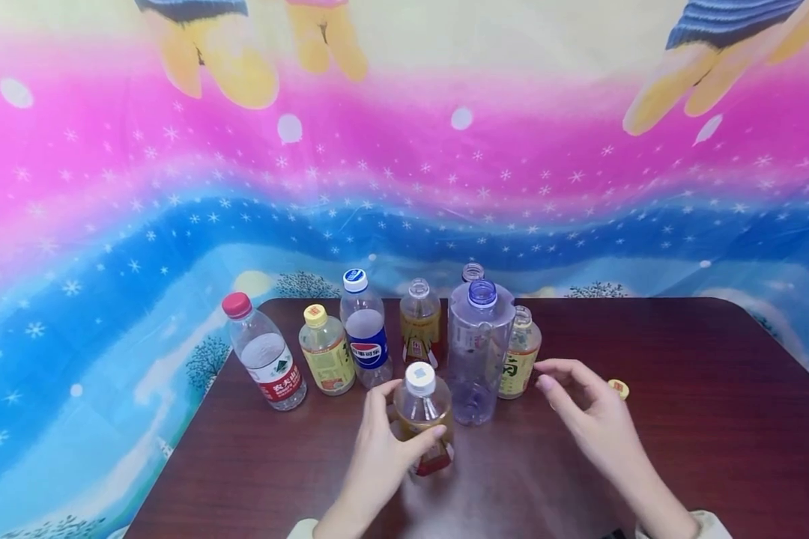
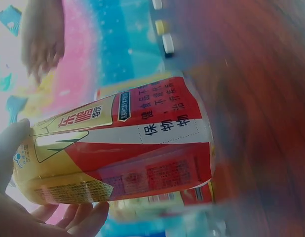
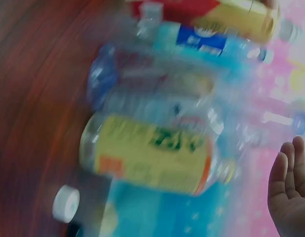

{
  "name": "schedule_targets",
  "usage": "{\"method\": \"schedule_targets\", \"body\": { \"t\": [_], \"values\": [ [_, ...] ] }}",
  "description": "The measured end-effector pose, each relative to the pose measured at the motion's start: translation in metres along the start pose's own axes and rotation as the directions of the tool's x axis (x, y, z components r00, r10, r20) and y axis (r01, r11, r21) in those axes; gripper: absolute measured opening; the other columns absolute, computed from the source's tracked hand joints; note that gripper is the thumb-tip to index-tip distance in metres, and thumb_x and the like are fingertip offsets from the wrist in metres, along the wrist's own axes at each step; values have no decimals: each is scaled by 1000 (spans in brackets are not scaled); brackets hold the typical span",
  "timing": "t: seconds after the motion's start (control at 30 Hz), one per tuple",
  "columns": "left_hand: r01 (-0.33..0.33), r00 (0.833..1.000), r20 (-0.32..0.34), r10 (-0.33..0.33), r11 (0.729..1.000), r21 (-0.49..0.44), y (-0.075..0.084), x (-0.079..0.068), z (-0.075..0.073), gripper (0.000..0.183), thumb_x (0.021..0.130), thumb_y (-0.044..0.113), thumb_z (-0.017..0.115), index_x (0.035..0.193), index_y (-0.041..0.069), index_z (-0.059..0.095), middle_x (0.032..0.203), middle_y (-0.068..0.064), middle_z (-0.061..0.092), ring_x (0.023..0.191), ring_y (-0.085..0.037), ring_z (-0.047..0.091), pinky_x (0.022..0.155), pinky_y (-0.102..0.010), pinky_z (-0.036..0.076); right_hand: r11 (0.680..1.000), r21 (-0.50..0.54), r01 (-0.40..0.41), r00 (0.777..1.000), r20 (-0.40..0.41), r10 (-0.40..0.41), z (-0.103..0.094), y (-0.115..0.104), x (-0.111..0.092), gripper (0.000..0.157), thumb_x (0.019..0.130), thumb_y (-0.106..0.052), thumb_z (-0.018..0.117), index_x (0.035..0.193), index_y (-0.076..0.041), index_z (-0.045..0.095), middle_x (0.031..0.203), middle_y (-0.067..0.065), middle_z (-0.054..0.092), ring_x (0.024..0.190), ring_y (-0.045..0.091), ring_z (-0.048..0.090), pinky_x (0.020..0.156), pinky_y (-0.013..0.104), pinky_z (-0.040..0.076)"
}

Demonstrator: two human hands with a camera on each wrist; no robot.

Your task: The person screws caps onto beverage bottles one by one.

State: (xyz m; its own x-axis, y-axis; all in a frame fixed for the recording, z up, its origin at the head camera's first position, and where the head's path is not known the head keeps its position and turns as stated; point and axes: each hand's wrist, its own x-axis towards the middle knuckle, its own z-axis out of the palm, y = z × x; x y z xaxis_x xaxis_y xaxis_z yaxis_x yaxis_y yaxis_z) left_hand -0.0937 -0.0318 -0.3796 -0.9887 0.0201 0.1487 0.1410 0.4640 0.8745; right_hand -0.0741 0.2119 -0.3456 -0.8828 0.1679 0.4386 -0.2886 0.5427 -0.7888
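In the head view my left hand (image 1: pixel 380 453) grips a tea-coloured drink bottle (image 1: pixel 426 408) with a white cap and a gold and red label. The same bottle (image 2: pixel 128 143) fills the left wrist view, thumb on one side and fingers on the other. My right hand (image 1: pixel 600 423) is raised over the table, its fingertips close to an uncapped bottle with a yellow label (image 1: pixel 517 367). In the right wrist view that hand (image 3: pixel 293 192) has extended fingers and holds nothing visible. An uncapped large purplish clear bottle (image 1: pixel 475 374) stands between the held bottle and the yellow-label one.
A red-capped water bottle (image 1: pixel 270 363), a yellow-capped bottle (image 1: pixel 329 359) and a blue-labelled cola bottle (image 1: pixel 366 337) stand at left. Behind are another gold-label bottle (image 1: pixel 421 326) and a bottle neck (image 1: pixel 473 272). A yellow cap (image 1: pixel 618 388) and a white cap (image 3: pixel 66 203) lie on the table.
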Motion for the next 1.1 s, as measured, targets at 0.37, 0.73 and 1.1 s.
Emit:
{"method": "schedule_targets", "body": {
  "t": [0.37,0.73,1.1],
  "values": [
    [106,988,-106,-108,994,-23,-23,18,-40,76,77,32,79,134,7,37,127,-15,43,117,-30,50,98,-48,48,947,-284,-148,988,4,156,-41,62,19,26,95,-23,56,111,-5,65,82,-20,64,73,-20,49,61,10,42],
    [156,974,-159,-162,987,-47,-41,32,-57,79,84,28,73,141,3,25,134,-21,34,127,-41,43,104,-55,41,832,-505,-230,892,233,388,-29,105,25,45,90,-23,62,121,9,56,110,28,64,95,40,63,73,47,52],
    [150,967,-203,-156,988,-44,-52,39,-60,78,85,27,71,142,2,24,136,-22,33,130,-41,39,108,-58,35,807,-544,-232,831,321,455,-13,118,29,53,84,-24,70,119,12,55,103,27,66,92,36,64,75,48,50]
  ]
}}
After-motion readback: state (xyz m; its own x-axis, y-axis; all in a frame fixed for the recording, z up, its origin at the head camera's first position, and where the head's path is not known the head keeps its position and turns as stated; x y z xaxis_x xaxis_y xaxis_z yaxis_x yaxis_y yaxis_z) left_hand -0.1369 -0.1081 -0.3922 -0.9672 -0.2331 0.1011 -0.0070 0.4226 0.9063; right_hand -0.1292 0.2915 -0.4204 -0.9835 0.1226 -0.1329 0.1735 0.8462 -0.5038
